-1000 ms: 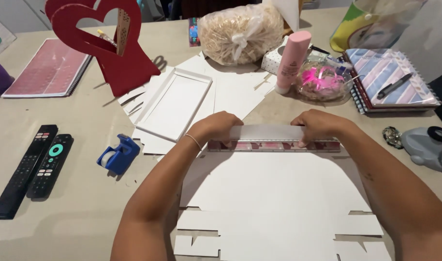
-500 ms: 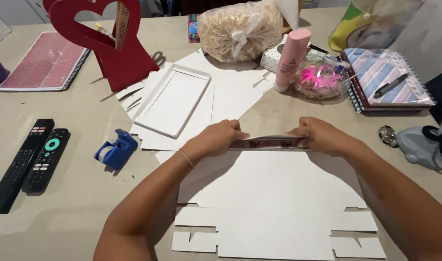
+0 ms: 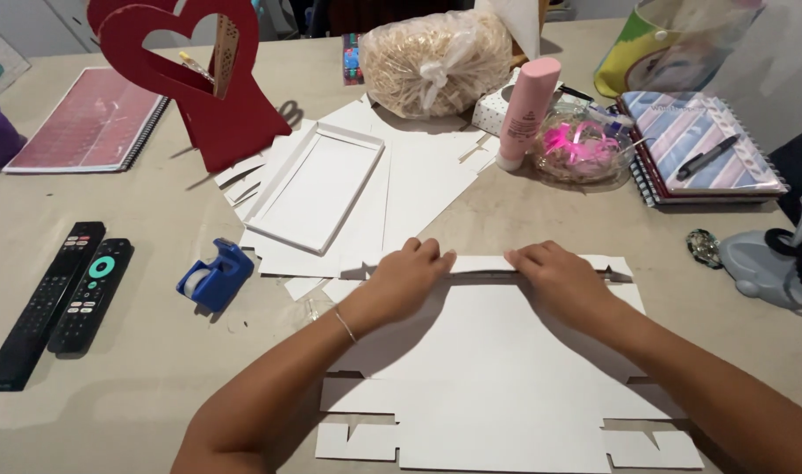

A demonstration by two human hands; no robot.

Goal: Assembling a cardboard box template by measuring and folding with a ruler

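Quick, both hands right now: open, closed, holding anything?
Left hand: fingers curled, pressing down on the folded top edge of the white cardboard sheet.
Right hand: fingers curled, pressing the same folded edge.

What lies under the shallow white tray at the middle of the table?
The white tray rests on overlapping flat white card sheets, which spread past it towards the hands. How many sheets there are, and whether anything else lies beneath, is covered by the tray.

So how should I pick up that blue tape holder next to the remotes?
Take the blue plastic tape dispenser by its rounded body, fingers on its two flat sides, coming from above. It sits free on the beige table, and the narrow cutter end probably gives a poorer grip.
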